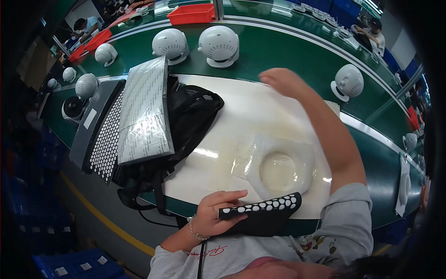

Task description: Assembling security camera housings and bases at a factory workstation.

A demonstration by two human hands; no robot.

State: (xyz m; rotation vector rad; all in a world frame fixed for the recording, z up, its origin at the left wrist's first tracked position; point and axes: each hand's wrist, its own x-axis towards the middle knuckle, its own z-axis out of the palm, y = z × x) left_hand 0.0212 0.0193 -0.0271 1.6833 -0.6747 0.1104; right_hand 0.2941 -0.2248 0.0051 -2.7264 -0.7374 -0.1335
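My left hand [218, 215] is closed around the end of a black sheet [260, 208] covered with white dots. The sheet is tilted close to my body, its dotted face seen at a slant. My right hand [282, 83] is stretched out over the far edge of the white mat [209, 139]. Its fingers are curled in and slightly blurred, and anything between them is too small to make out. Between my arms, a white ring-shaped holder [304, 160] with a round opening sits on the mat, with clear tape beside it.
White round-headed devices [219, 46] stand on the green belt [283, 56]. At left, a silver packet [146, 111], another dotted sheet [108, 135] and a black mesh bag [197, 102] lie piled. A red tray [191, 14] is at the back; other people work beyond.
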